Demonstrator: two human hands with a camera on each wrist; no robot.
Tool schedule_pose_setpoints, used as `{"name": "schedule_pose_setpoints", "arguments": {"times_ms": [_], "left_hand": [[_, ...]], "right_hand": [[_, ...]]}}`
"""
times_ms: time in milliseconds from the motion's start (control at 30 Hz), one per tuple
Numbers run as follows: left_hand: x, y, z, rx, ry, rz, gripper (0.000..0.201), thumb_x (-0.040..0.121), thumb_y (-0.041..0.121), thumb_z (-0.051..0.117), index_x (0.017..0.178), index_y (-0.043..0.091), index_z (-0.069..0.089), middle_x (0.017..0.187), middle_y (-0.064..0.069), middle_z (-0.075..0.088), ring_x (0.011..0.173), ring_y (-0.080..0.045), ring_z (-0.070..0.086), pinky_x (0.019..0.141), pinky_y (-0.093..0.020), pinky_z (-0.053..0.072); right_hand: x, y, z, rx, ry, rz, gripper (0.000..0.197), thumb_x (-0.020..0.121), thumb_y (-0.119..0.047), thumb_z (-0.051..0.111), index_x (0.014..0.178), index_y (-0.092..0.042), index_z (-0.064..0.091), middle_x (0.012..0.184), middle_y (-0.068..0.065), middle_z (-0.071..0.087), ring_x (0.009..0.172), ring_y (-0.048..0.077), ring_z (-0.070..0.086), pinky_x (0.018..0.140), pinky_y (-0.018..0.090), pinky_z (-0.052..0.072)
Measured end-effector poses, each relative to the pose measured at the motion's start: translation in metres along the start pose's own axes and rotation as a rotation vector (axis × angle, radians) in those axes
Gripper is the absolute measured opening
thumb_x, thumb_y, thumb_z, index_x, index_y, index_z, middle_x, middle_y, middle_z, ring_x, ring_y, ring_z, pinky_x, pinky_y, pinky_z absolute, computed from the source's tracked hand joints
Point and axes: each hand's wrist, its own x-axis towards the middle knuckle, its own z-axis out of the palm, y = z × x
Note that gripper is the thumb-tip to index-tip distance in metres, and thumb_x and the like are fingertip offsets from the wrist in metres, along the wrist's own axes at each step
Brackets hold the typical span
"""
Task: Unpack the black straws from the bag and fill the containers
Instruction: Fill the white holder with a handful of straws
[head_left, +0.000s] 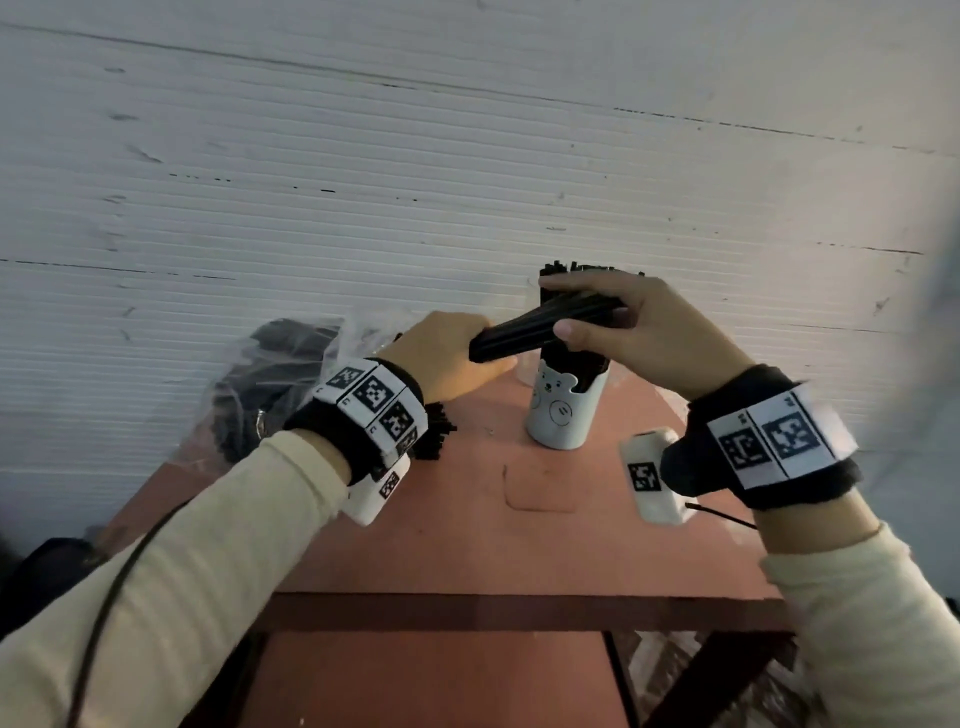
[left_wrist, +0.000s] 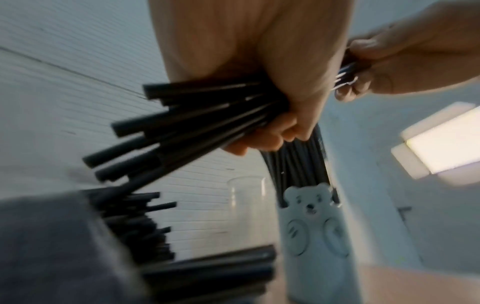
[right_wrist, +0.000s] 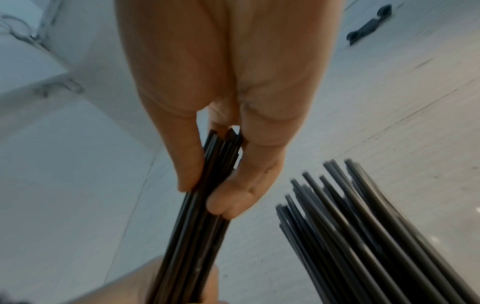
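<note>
A bundle of black straws (head_left: 540, 330) is held level between both hands, just in front of the white bear container (head_left: 561, 410). My left hand (head_left: 447, 358) grips one end of the bundle (left_wrist: 197, 121). My right hand (head_left: 618, 322) pinches the other end (right_wrist: 207, 185) between thumb and fingers. The bear container (left_wrist: 314, 236) stands on the red table (head_left: 467, 540) with many black straws (right_wrist: 363, 226) upright in it. The clear bag (head_left: 280, 374) of more straws lies at the left, and loose straws (head_left: 436, 431) stick out under my left wrist.
A clear glass (left_wrist: 246, 191) stands behind the bear container, close to the white ribbed wall (head_left: 363, 182). The table's front edge (head_left: 519, 605) has a dark rail. A lit ceiling lamp (left_wrist: 446, 142) shows in the left wrist view.
</note>
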Motion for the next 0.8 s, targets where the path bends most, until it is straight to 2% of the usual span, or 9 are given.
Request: {"name": "schedule_pose_setpoints", "arguments": {"times_ms": [100,167,267,333,433,533,600,667,800], "left_hand": [[0.004,0.023,0.004,-0.15,0.088,0.023,0.036,0.091,0.045,0.06,0.063,0.03,0.043,0.06,0.01,0.048,0.056,-0.002,0.047,0.053,-0.017,0.031],[0.006,0.038,0.012,-0.298,0.086,0.031,0.039,0.09,0.044,0.062,0.061,0.026,0.044,0.056,0.01,0.047,0.052,-0.005,0.047,0.054,-0.02,0.036],[0.007,0.057,0.027,-0.506,0.063,0.027,0.035,0.09,0.043,0.063,0.067,0.018,0.052,0.055,0.007,0.053,0.049,-0.003,0.052,0.058,-0.019,0.045],[0.007,0.062,0.036,-0.611,0.024,-0.014,0.03,0.089,0.042,0.065,0.073,0.016,0.059,0.057,0.007,0.059,0.051,0.001,0.057,0.059,-0.011,0.047],[0.007,0.057,0.054,-0.734,-0.125,-0.061,0.022,0.083,0.036,0.074,0.074,0.019,0.065,0.07,-0.001,0.068,0.072,-0.011,0.067,0.088,-0.03,0.053],[0.005,0.044,0.069,-0.768,-0.219,-0.103,0.03,0.069,0.039,0.083,0.077,0.015,0.069,0.086,-0.012,0.072,0.092,-0.024,0.069,0.099,-0.047,0.049],[0.002,0.039,0.077,-0.774,-0.268,-0.169,0.048,0.055,0.05,0.084,0.085,0.015,0.072,0.094,-0.009,0.074,0.1,-0.024,0.068,0.102,-0.047,0.047],[0.0,0.039,0.079,-0.758,-0.359,-0.201,0.048,0.053,0.054,0.081,0.085,0.018,0.073,0.093,-0.003,0.074,0.101,-0.019,0.068,0.105,-0.044,0.045],[0.001,0.043,0.076,-0.599,-0.378,-0.24,0.043,0.081,0.059,0.064,0.067,0.018,0.069,0.08,0.002,0.072,0.093,-0.018,0.067,0.103,-0.041,0.044]], "right_hand": [[-0.002,-0.014,-0.012,0.086,0.142,-0.064,0.043,0.092,-0.029,0.064,0.132,-0.039,0.053,0.116,-0.004,0.061,0.096,0.007,0.065,0.085,0.024,0.054],[0.002,-0.02,-0.011,-0.018,0.276,-0.133,0.05,0.091,-0.032,0.064,0.136,-0.041,0.046,0.124,-0.007,0.054,0.111,0.004,0.056,0.089,0.018,0.05],[0.01,-0.024,-0.001,-0.05,0.446,-0.35,0.054,0.087,-0.012,0.063,0.137,-0.018,0.043,0.134,-0.004,0.046,0.123,0.013,0.047,0.096,0.028,0.05],[0.015,-0.02,0.003,-0.044,0.48,-0.422,0.045,0.085,-0.003,0.06,0.128,-0.008,0.047,0.129,0.002,0.048,0.115,0.017,0.054,0.092,0.026,0.051],[0.016,-0.01,0.012,-0.19,0.345,-0.34,0.02,0.09,-0.01,0.059,0.11,-0.01,0.061,0.109,-0.001,0.062,0.094,0.008,0.061,0.086,0.019,0.049],[0.011,0.007,0.028,-0.35,0.139,-0.272,0.01,0.091,-0.015,0.061,0.094,-0.01,0.068,0.09,-0.002,0.067,0.084,0.009,0.06,0.079,0.012,0.045],[0.008,0.013,0.035,-0.347,0.154,-0.283,0.007,0.089,-0.011,0.061,0.09,-0.007,0.068,0.088,0.0,0.065,0.082,0.009,0.058,0.077,0.005,0.039],[0.005,0.012,0.035,-0.321,0.167,-0.287,0.006,0.088,-0.009,0.062,0.09,-0.006,0.068,0.088,0.001,0.064,0.082,0.009,0.057,0.077,0.003,0.038],[0.002,0.007,0.028,-0.297,0.179,-0.274,0.03,0.086,-0.022,0.07,0.112,-0.01,0.062,0.105,0.002,0.061,0.092,0.007,0.056,0.083,0.003,0.038]]}}
